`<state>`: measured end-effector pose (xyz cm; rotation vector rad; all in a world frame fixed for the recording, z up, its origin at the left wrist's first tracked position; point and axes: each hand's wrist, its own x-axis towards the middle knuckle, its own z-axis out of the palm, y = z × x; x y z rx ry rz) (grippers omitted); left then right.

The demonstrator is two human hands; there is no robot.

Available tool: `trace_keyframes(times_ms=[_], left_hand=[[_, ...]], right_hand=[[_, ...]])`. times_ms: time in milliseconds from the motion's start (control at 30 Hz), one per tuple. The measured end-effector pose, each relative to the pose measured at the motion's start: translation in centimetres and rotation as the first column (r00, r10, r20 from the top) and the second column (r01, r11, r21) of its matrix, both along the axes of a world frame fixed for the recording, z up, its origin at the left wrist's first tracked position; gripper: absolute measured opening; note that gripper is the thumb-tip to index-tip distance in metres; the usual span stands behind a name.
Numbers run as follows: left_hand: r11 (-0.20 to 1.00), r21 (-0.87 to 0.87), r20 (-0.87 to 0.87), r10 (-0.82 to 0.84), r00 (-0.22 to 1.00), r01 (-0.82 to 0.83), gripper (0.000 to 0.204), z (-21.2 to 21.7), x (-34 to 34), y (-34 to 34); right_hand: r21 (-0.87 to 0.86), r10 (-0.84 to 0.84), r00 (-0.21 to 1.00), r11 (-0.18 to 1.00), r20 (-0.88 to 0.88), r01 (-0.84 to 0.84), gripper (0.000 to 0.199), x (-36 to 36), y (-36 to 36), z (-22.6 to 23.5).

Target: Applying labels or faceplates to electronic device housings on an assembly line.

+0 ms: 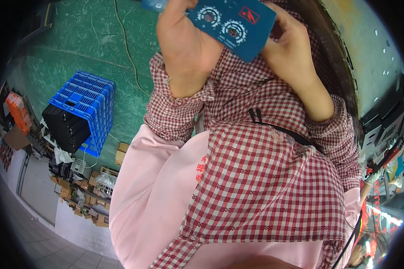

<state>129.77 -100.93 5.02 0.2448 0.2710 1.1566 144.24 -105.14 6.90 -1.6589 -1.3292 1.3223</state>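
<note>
A flat dark blue panel with two round dial scales, each with a hole, and a red square mark is held up at the top of the view, tilted down to the right. My right hand grips its right end, with thumb and fingers closed around the edge. At the panel's left part, my left hand is raised with the wrist turned; its fingertips are cut off by the upper edge, so its grip is partly hidden. Below both hands lies my red-and-white checked apron over pink trousers.
On the green floor at the left stands a blue plastic crate with black parts in it. Cardboard boxes and orange items lie beyond it. A pale cable crosses the floor. Black-and-white boxes are at the right.
</note>
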Motion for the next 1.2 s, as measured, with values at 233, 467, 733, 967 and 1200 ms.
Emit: trace_keyframes(times_ms=[233, 467, 733, 967, 1200], left_hand=[[0.995, 0.101, -0.154, -0.006, 0.988, 0.022, 0.038, -0.8, -1.7, 0.5], [0.991, 0.134, -0.338, 0.074, 0.938, -0.030, 0.043, -0.6, -1.7, 0.2], [0.997, 0.080, 0.190, -0.018, 0.982, 0.003, 0.044, -3.1, -0.5, -0.8], [0.996, 0.043, -0.283, 0.092, 0.955, -0.083, 0.042, -0.5, -0.1, -1.0], [1.000, 0.010, -0.099, -0.007, 0.995, 0.008, 0.038, -0.5, -0.8, -1.5]], right_hand=[[-0.037, -0.087, 0.996, 0.996, -0.012, 0.087, 0.022, 0.4, -0.1, -2.4], [0.084, 0.075, 0.945, 0.991, 0.320, -0.107, 0.040, 0.3, 0.8, -2.6], [0.377, 0.305, 0.952, 0.884, -0.013, -0.277, 0.054, -0.8, 1.3, -2.5], [0.397, 0.114, 0.982, 0.917, -0.152, -0.045, 0.037, -1.6, -0.5, -3.4], [0.759, 0.255, 0.965, 0.639, -0.056, -0.125, 0.030, -1.6, 1.0, -2.5]])
